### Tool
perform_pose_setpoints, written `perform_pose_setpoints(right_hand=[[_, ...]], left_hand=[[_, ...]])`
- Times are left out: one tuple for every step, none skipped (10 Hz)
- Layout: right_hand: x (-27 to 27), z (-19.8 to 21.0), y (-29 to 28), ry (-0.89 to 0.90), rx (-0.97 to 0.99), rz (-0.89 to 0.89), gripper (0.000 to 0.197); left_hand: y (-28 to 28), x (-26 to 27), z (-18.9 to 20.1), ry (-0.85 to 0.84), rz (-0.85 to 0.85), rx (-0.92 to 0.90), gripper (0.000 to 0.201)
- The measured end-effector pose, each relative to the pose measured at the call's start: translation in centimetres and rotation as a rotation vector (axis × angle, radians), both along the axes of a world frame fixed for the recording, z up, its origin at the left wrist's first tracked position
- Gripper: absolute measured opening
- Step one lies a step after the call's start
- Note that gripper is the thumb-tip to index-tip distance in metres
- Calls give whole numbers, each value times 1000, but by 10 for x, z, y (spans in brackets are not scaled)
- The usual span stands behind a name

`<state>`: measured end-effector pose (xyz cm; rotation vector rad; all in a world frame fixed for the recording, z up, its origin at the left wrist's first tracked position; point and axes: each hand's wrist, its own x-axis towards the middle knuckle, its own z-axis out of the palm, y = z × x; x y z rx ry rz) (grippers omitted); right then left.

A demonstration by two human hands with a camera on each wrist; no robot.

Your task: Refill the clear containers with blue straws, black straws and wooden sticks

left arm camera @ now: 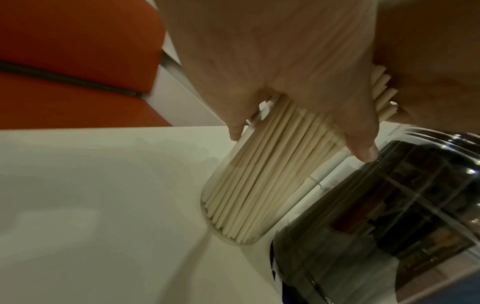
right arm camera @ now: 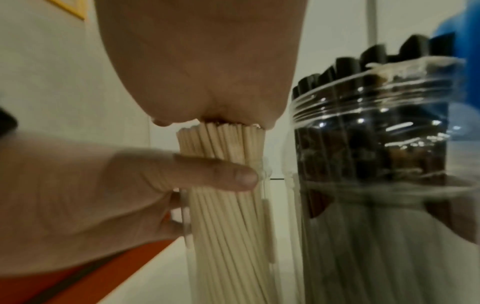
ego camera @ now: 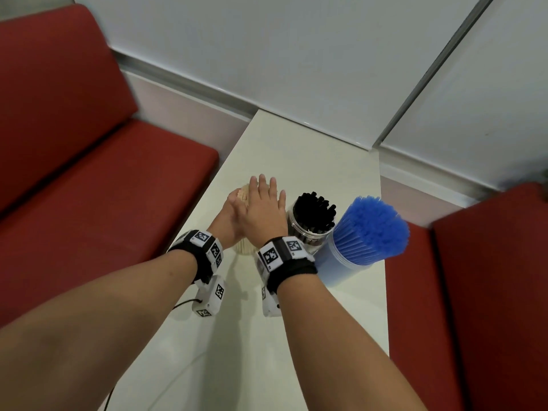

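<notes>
A smooth white bench (ego camera: 296, 161) stands between red padded seats. The right hand (ego camera: 264, 206) lies flat, fingers straight, pressing the tips of the pale wooden sticks (left arm camera: 249, 189). The left hand (right arm camera: 85, 197) curls round the bundle at the rim of its clear container (left arm camera: 228, 234), mostly hidden in the head view. Just beside, black straws (ego camera: 315, 209) fill a ribbed clear jar; blue straws (ego camera: 374, 229) fan out nearby.

Bare desk (ego camera: 296, 336) lies open toward 6 o'clock; at 3 o'clock, the black-straw jar (ego camera: 311, 229) and blue straws (ego camera: 370, 229) crowd the stick container (left arm camera: 233, 201).
</notes>
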<state>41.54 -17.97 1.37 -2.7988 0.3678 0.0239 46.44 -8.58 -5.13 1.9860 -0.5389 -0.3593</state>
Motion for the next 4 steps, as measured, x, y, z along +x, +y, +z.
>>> perform_pose_setpoints(right_hand=[[-13,31,-6,-155,306,-72,72],[-55,68,-7,-380,548,-124,68],[-104,123,-20,-564,757,-227,57],[-166,196,-38,-752,804,-191,42]], left_hand=[[-3,1,12,197,-29,-74,116],[19,-13,19,228,-11,112,138],[68,-27,14,279,30,114,99],[139,-46,2,318,54,92,36]])
